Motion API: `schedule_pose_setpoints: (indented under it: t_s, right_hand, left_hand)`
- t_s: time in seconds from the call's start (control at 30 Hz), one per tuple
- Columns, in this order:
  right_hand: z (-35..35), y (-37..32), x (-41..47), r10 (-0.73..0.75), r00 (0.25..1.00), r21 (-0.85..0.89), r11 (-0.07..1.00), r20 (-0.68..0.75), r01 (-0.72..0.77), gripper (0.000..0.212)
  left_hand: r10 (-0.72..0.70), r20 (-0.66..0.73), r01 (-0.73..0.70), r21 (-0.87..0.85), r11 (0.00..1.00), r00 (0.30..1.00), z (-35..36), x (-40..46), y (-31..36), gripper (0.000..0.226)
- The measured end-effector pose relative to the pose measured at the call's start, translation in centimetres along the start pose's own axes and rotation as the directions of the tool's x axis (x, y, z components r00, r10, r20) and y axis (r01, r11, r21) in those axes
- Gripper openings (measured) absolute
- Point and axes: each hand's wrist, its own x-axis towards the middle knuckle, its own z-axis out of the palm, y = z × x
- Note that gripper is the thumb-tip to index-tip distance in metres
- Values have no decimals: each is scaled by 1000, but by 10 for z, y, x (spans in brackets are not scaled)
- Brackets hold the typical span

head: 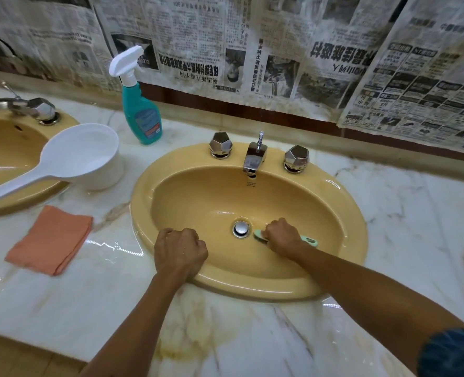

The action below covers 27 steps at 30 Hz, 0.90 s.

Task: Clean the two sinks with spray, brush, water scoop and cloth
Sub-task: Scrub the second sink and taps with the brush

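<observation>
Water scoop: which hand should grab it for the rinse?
Probably left. The left hand holds nothing, fist resting on the sink rim nearest the water scoop, whose handle points left. The right hand grips the brush.

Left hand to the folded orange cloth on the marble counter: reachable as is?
Probably yes. The left hand rests as a fist on the near rim of the yellow oval sink, holding nothing. The folded orange cloth lies beside it on bare counter, nothing between.

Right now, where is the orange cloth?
The orange cloth lies folded on the marble counter, left of the sink, just below the white scoop.
</observation>
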Motion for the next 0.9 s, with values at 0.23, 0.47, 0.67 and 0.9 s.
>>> schedule_pose_setpoints:
  t_s: [0.23, 0.47, 0.67, 0.9]
  right_hand:
    - [-23, 2, -31, -81, 977, 110, 992, 199, 60, 16]
    - [-44, -7, -55, -167, 926, 137, 982, 340, 127, 40]
    - [-59, 8, -80, -18, 965, -329, 938, 261, 107, 31]
    - [-68, 6, -86, -96, 948, -7, 995, 303, 103, 22]
  left_hand:
    - [-5, -3, 5, -31, 999, 1000, -1, -2, 0, 30]
    - [-5, -26, 4, -37, 999, 1000, -2, -5, 0, 30]
    - [-6, -14, 6, -53, 999, 1000, -9, -8, 2, 30]
    - [-12, -20, 10, -75, 997, 1000, -11, -11, 2, 29]
